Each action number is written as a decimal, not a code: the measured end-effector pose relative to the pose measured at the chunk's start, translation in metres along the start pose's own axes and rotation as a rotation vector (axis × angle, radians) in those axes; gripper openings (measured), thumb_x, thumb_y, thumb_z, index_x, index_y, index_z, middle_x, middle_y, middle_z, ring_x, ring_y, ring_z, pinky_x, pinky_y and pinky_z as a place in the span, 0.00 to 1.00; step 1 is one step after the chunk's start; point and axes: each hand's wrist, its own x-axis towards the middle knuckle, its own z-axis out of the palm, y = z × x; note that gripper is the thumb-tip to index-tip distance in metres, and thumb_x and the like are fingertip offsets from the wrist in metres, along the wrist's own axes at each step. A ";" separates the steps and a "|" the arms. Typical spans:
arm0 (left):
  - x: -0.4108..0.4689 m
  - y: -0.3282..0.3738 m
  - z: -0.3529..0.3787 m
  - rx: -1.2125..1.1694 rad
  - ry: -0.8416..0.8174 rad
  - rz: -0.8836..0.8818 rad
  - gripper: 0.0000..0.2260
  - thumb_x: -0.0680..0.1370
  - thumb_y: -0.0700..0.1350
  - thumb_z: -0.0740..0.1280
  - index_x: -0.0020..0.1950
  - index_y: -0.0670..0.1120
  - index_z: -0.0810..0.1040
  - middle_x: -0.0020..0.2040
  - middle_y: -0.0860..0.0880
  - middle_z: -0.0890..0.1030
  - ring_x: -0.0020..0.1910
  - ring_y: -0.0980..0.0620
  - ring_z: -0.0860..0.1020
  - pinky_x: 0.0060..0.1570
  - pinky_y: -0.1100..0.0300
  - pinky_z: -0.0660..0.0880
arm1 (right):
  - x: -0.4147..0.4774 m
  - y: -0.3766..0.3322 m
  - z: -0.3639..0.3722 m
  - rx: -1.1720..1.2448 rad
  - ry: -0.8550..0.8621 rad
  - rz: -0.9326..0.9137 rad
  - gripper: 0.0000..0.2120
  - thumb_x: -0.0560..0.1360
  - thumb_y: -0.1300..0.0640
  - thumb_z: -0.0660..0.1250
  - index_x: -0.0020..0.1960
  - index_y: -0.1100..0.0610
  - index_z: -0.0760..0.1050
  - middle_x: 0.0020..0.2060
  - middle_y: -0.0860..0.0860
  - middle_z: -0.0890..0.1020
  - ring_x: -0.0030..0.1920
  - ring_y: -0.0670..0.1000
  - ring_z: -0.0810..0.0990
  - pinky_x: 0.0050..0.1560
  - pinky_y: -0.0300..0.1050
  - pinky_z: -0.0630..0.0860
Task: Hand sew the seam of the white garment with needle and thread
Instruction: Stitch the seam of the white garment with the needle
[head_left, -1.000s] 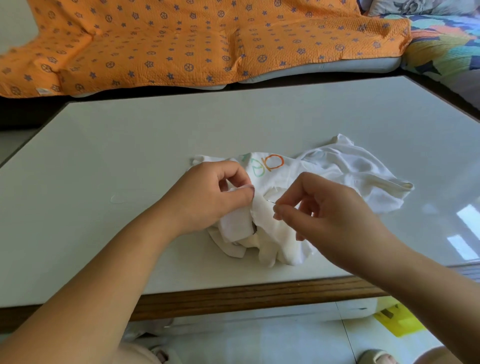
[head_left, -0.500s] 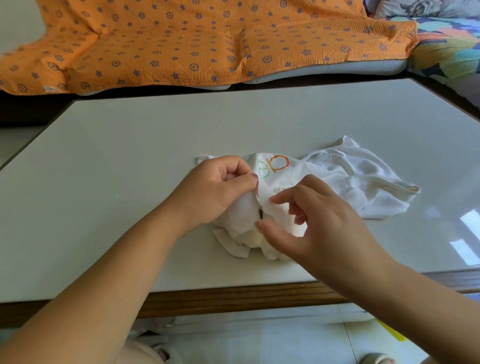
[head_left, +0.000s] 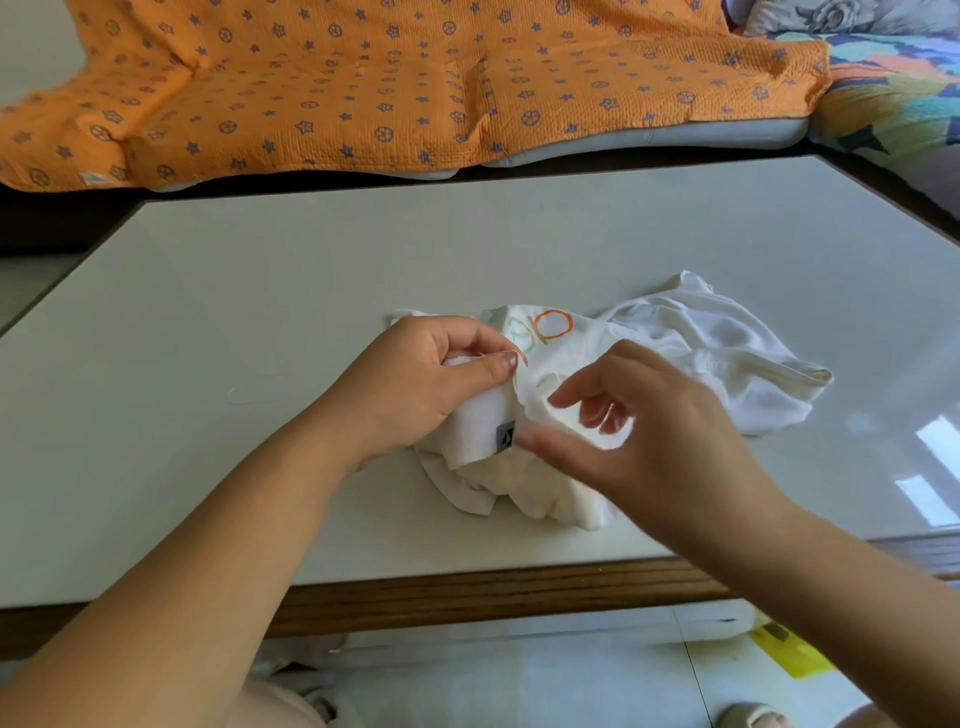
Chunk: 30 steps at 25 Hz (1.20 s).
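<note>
White garment (head_left: 691, 348) lay bunched mid-frame on the worktop (head_left: 260, 312), left hand (head_left: 415, 384) pinching its fold, right hand (head_left: 644, 431) hovering unclenched just right of it, needle unseen.

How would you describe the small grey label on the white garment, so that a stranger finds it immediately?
Look at the pale table and the crumpled white garment near its front edge. Between the left hand, which pinches a fold, and the right hand, a small grey label sits on the hem. It is the only dark patch; the printed letters higher up are orange and green.
</note>
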 end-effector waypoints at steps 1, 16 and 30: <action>0.000 0.000 0.002 0.001 -0.001 -0.002 0.04 0.77 0.46 0.70 0.45 0.53 0.83 0.42 0.61 0.84 0.44 0.63 0.81 0.50 0.64 0.74 | -0.001 0.001 0.006 -0.023 -0.016 -0.015 0.14 0.67 0.38 0.68 0.43 0.48 0.78 0.36 0.40 0.74 0.41 0.38 0.75 0.43 0.30 0.70; -0.018 0.020 -0.007 0.204 -0.008 -0.070 0.04 0.78 0.48 0.69 0.47 0.53 0.83 0.44 0.51 0.84 0.35 0.51 0.84 0.49 0.51 0.80 | 0.026 0.014 -0.031 0.545 -0.215 0.433 0.06 0.74 0.58 0.70 0.39 0.56 0.83 0.36 0.54 0.86 0.24 0.49 0.64 0.21 0.36 0.59; -0.015 0.020 0.009 -0.121 -0.030 -0.074 0.02 0.75 0.44 0.71 0.45 0.49 0.84 0.33 0.57 0.82 0.27 0.61 0.74 0.26 0.67 0.70 | 0.024 0.011 -0.040 0.532 -0.291 0.350 0.04 0.74 0.61 0.70 0.42 0.60 0.83 0.36 0.54 0.85 0.33 0.50 0.83 0.36 0.34 0.78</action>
